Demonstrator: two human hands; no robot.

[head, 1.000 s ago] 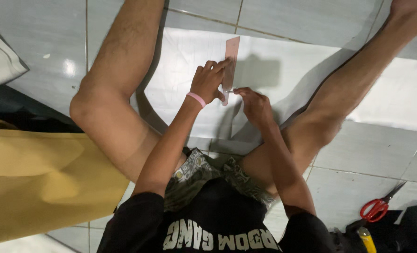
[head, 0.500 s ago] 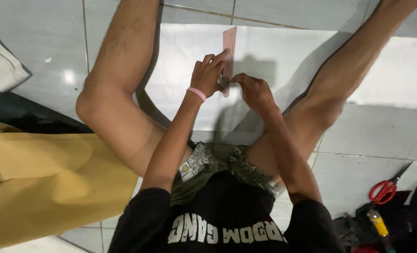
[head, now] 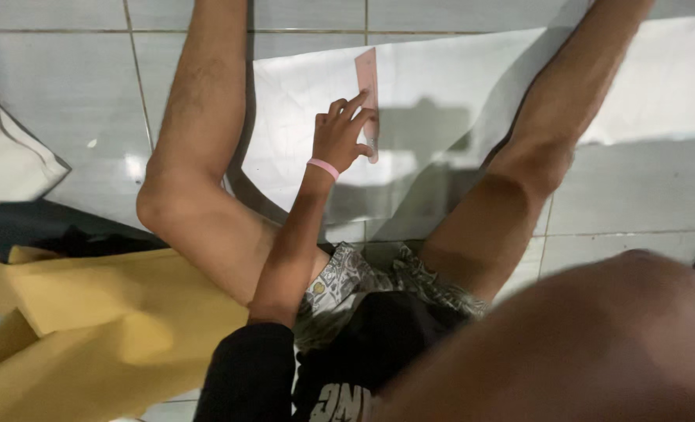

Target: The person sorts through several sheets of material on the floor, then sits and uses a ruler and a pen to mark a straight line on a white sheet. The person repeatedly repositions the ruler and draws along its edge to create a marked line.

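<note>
A pink ruler (head: 368, 95), slim, flat and rectangular, lies lengthwise on a large white sheet (head: 457, 78) spread over the floor (head: 58, 94) between the person's bare, outstretched legs. Its far end points away from the body; its near end sits just past the fingertips. The left hand (head: 340, 141) rests on the sheet just beside the ruler, fingers (head: 354, 105) spread narrowly and pressing on the ruler's left edge and lower part, pinning it flat rather than gripping it. A pink band (head: 323, 167) circles that wrist.

The right hand cannot be made out: a big blurred shape of skin, close to the camera, fills the lower right corner, so I cannot tell how its fingers stand.

The white sheet carries faint drawn lines and a sharp shadow band crosses it near the hand. The floor is pale grey glossy tile with thin dark grout lines, and it throws back a small bright glare spot at the left.

To the left of the body lies a heap of mustard-yellow fabric (head: 89, 328), loosely folded, with a dark cloth (head: 42, 227) just behind it and a bit of white material (head: 3, 160) at the far left edge. The person wears patterned shorts (head: 363, 281) and a black shirt (head: 316, 367).
</note>
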